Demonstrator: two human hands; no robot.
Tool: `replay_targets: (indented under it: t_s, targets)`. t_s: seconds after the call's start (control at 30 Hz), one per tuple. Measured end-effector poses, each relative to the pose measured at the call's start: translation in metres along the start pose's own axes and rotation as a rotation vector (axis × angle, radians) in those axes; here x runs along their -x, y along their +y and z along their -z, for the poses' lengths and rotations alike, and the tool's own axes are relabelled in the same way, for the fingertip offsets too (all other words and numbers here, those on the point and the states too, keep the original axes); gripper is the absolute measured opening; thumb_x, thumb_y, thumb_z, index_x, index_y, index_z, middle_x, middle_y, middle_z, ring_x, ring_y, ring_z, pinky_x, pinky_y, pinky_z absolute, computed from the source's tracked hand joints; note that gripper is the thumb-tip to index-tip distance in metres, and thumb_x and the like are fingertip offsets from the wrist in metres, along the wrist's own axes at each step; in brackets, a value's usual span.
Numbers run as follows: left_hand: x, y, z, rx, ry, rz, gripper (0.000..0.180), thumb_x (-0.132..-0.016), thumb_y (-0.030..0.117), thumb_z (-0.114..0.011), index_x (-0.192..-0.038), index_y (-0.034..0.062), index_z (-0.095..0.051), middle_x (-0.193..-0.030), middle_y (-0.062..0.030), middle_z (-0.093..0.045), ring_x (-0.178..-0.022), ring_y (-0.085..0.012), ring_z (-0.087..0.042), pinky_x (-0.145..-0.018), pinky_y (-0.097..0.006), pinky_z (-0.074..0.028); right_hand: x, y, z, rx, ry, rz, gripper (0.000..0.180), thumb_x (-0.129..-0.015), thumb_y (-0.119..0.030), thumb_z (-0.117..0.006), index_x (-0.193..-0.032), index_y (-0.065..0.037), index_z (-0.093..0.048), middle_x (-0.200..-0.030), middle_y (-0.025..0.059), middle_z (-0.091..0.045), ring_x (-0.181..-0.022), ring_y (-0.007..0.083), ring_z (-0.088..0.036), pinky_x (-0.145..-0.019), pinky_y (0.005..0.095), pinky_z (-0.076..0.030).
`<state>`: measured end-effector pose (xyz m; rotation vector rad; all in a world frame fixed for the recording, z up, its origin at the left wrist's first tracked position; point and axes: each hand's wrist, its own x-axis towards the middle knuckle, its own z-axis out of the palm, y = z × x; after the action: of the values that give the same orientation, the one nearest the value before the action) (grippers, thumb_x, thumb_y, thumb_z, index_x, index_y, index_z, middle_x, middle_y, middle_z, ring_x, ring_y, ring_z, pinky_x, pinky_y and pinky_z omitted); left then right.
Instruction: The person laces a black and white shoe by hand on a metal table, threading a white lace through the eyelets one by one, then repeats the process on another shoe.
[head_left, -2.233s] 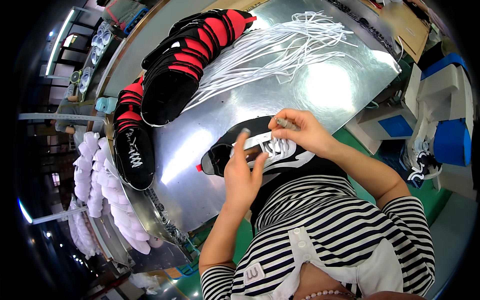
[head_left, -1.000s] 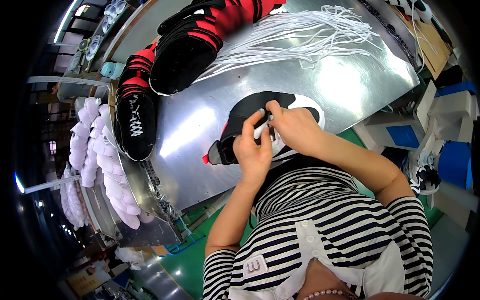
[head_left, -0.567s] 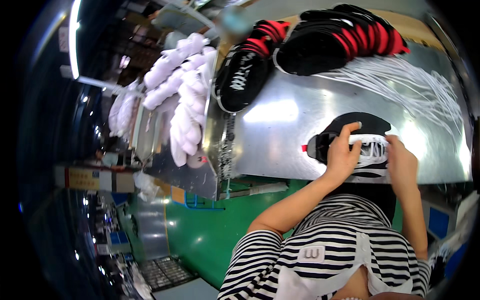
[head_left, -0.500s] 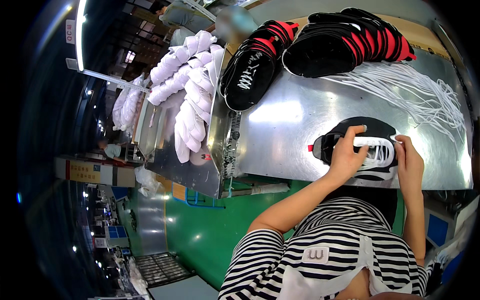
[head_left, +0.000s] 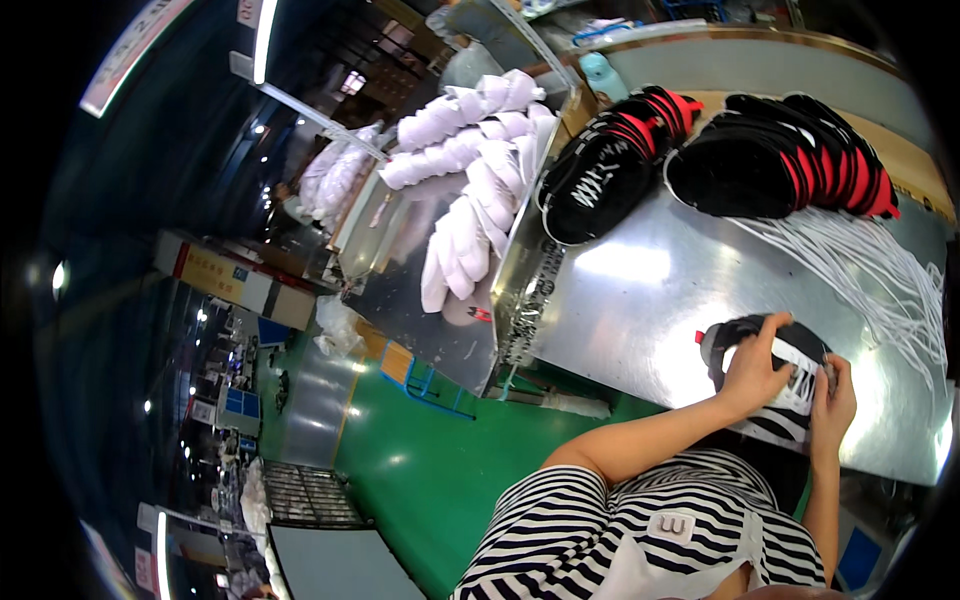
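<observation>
Left grip [head_left: 755, 372] and right grip [head_left: 831, 405], both at the black-and-white shoe upper [head_left: 798, 356]

Wearer's view has swung left since half a second ago; upper and both hands sit lower and further right in it, places against each other hardly changed. Reading: work at the white lacing [head_left: 803, 384] goes on unbroken. Further back a slim grey tool showed in the right grip; cannot tell if it is there now.

Upper at the near edge of the metal counter [head_left: 620, 315], red heel tab [head_left: 699, 337] to the left. Left grip across its throat, thumb and forefinger apart; other fingers hidden, clamping or not cannot tell. Right grip at the lacing end away from the tab, thumb and forefinger close together; what they pinch, cannot tell. Loose lace bundle [head_left: 862, 278] beyond, well apart
</observation>
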<state>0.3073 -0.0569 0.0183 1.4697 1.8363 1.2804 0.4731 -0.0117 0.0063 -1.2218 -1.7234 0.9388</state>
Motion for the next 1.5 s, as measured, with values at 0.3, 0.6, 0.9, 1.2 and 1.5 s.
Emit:
replay_targets:
  t_s: [0.3,0.6,0.9,1.2,1.5]
  targets:
    - [-0.001,0.02,0.041,0.543,-0.398,0.351,0.048,-0.084,0.002,-0.067,-0.126,0.0048,-0.046,-0.093,-0.0009,-0.054,-0.08,-0.0052,-0.051,-0.067,-0.022,-0.044,0.001,-0.004,0.005,-0.078,-0.108,0.267,0.02,-0.084,0.005,-0.063,-0.102,-0.002,-0.065,-0.078,0.0048,-0.054,-0.064,0.0098,-0.05,-0.057,0.0211,-0.038]
    - [-0.002,-0.008,0.009,0.498,-0.334,0.213,0.042,-0.089,0.005,-0.062,-0.128,0.0051,-0.047,-0.092,-0.0065,-0.061,-0.075,-0.0124,-0.06,-0.07,-0.028,-0.051,-0.007,-0.008,0.001,-0.015,-0.059,0.563,0.018,-0.07,0.005,-0.063,-0.085,-0.005,-0.062,-0.064,0.0085,-0.044,-0.049,0.0221,-0.046,-0.045,0.0324,-0.032]
    - [-0.032,0.014,0.015,0.412,-0.382,0.365,0.034,-0.097,0.014,-0.056,-0.127,-0.0002,-0.048,-0.092,-0.0103,-0.066,-0.084,-0.0161,-0.063,-0.078,-0.029,-0.049,0.029,-0.041,0.001,-0.209,-0.263,0.456,0.017,-0.076,-0.005,-0.071,-0.093,-0.008,-0.069,-0.07,0.0043,-0.059,-0.051,0.0189,-0.055,-0.046,0.0306,-0.041]
    - [0.006,0.031,0.047,0.056,-0.431,0.114,0.048,-0.094,0.01,-0.062,-0.137,0.0005,-0.041,-0.109,-0.0156,-0.067,-0.097,-0.0163,-0.064,-0.086,-0.027,-0.049,0.058,-0.014,0.026,-0.435,-0.22,-0.402,0.016,-0.087,-0.007,-0.07,-0.102,0.001,-0.07,-0.094,0.0064,-0.071,-0.08,0.0085,-0.063,-0.069,0.024,-0.05]
    - [0.015,0.027,0.039,-0.177,-0.382,-0.089,0.023,-0.09,0.008,-0.065,-0.109,-0.0007,-0.057,-0.094,-0.0191,-0.069,-0.083,-0.0323,-0.068,-0.074,-0.035,-0.052,0.044,-0.022,-0.003,-0.203,-0.165,-0.406,0.019,-0.082,-0.017,-0.076,-0.09,0.0,-0.071,-0.075,0.0017,-0.067,-0.069,0.0055,-0.057,-0.063,0.0228,-0.047]
